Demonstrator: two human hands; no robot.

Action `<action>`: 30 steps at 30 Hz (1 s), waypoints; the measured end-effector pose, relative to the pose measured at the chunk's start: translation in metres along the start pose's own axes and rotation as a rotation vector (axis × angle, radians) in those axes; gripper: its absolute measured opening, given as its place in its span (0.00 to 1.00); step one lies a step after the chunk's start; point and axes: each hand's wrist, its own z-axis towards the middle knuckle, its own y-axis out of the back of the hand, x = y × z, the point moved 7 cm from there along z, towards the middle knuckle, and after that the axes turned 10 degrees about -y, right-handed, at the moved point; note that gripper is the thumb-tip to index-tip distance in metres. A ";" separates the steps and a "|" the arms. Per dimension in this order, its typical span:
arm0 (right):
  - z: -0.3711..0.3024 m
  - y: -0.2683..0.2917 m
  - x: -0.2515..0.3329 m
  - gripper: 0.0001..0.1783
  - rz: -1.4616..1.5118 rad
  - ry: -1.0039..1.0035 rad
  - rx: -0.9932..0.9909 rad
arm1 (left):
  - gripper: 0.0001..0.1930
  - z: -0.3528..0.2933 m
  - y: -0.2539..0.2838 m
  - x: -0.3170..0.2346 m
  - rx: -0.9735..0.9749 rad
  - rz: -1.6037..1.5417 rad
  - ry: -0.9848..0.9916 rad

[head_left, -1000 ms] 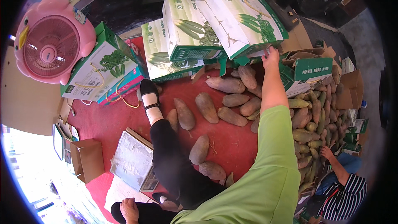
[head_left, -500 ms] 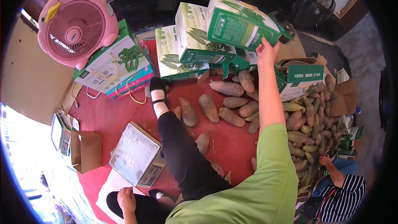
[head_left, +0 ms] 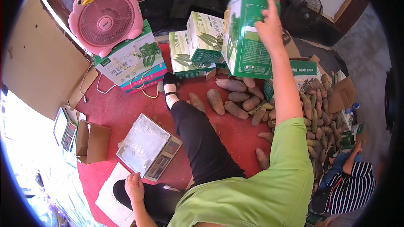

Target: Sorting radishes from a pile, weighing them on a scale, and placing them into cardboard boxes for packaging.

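Up over the yams [head_left: 235,101], my right hand [head_left: 268,25] gripped the green box [head_left: 246,38] by its edge; it seemed light, stiff cardboard. Left hand [head_left: 134,187] rested loosely, empty.

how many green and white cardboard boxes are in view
5, maybe more hidden: one lifted in the right hand at, two on the floor, one under the pink fan, one behind the forearm.
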 end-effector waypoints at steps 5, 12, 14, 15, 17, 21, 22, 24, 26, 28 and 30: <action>-0.036 -0.011 0.059 0.47 0.013 0.108 0.155 | 0.07 -0.006 0.011 -0.001 -0.071 -0.049 -0.034; -0.092 -0.026 0.152 0.47 0.273 0.344 0.382 | 0.07 -0.016 0.025 0.001 -0.190 -0.109 0.003; -0.113 -0.037 0.177 0.47 0.341 0.371 0.429 | 0.07 -0.021 0.027 0.005 -0.193 -0.109 0.020; -0.120 -0.049 0.181 0.46 0.378 0.342 0.503 | 0.07 -0.021 0.028 0.005 -0.205 -0.113 0.022; -0.141 -0.069 0.195 0.46 0.439 0.343 0.590 | 0.08 -0.024 0.031 0.007 -0.234 -0.121 0.015; -0.193 -0.127 0.211 0.45 0.611 0.311 0.748 | 0.08 -0.026 0.030 0.008 -0.243 -0.107 0.004; -0.208 -0.136 0.216 0.44 0.644 0.343 0.762 | 0.07 -0.027 0.030 0.009 -0.250 -0.109 0.006; -0.242 -0.163 0.221 0.44 0.710 0.317 0.846 | 0.06 -0.031 0.029 0.014 -0.256 -0.106 0.019; -0.269 -0.189 0.217 0.43 0.838 0.208 0.984 | 0.06 -0.032 0.030 0.014 -0.264 -0.112 0.018; -0.296 -0.219 0.202 0.42 0.868 0.148 1.031 | 0.07 -0.033 0.027 0.016 -0.247 -0.104 0.026; -0.319 -0.259 0.171 0.39 0.944 0.035 1.095 | 0.08 -0.033 0.025 0.015 -0.236 -0.092 0.013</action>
